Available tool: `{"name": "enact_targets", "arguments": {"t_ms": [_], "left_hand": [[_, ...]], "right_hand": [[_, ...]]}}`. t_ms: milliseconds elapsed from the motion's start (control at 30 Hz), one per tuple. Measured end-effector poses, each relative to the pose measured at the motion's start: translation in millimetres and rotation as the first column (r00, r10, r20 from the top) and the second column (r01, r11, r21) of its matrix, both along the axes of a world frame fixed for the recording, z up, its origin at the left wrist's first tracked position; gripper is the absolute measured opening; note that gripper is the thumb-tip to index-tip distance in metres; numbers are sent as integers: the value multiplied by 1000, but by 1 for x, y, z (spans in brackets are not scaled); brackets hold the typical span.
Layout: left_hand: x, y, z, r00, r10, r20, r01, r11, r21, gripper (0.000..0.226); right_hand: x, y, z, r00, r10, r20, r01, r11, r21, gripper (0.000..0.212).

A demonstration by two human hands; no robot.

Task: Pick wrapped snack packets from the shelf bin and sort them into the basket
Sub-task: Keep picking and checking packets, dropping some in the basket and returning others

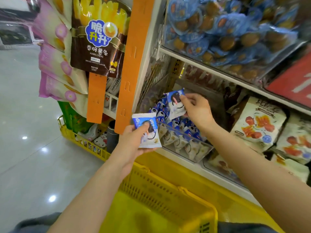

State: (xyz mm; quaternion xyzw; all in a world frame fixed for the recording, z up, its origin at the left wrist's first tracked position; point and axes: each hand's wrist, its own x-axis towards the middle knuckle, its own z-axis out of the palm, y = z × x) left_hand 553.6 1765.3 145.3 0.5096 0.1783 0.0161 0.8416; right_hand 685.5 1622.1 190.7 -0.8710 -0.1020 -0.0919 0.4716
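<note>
Left hand: your left hand [133, 142] grips a first packet [152, 138], thumb curled over its printed face and fingers beneath it.
First packet: it is held between the basket and the bin. Its long axis runs away from your wrist, blue end far and white end near.
Right hand: your right hand [197, 109] pinches a second packet [175, 105] by its right edge, between thumb and fingertips.
Second packet: it is lifted just above the bin's pile. Its long axis is near upright, blue end up and white end down.
Bin: the clear bin [185, 143] sits under your right hand on the shelf [185, 163], full of similar packets.
Basket: the yellow basket [168, 190] lies below both of your forearms.
Floor: a glossy pale tile floor [25, 115] lies left of your left hand, with lights mirrored in it.
</note>
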Motion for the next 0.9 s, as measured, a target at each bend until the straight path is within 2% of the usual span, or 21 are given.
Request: {"name": "enact_targets", "arguments": {"t_ms": [167,267,333,433,533,633,733,800,900], "left_hand": [[-22,-13,0,997,-74,-29,73,997,-41,44],[-35,-17,0,983,-180,19,181,983,-36,49],[-42,-18,2,960,-275,47,276,961,-5,44],[-48,-21,2,931,-358,76,359,933,7,43],[-50,-21,2,939,-323,116,327,945,-14,44],[-50,-16,2,951,-289,110,296,954,-53,37],[-48,-11,4,955,-279,104,290,950,-119,31],[-47,-8,6,955,-282,89,291,950,-115,30],[-45,-4,7,958,-276,75,280,959,-47,33]], "right_hand": [[-81,-16,-7,981,169,-97,-150,973,176,16],[-118,-20,-17,937,255,-240,-176,935,308,13],[-136,-19,-20,913,291,-287,-183,918,351,15],[-150,-14,-20,926,288,-244,-219,937,271,19],[-155,-12,-16,949,291,-117,-280,954,102,16],[-151,-14,-15,979,200,-45,-201,980,-8,19],[-142,-15,-16,955,193,-225,-190,981,34,37],[-138,-11,-15,909,263,-323,-262,964,48,23],[-128,-6,-11,894,300,-334,-297,953,62,13]]}}
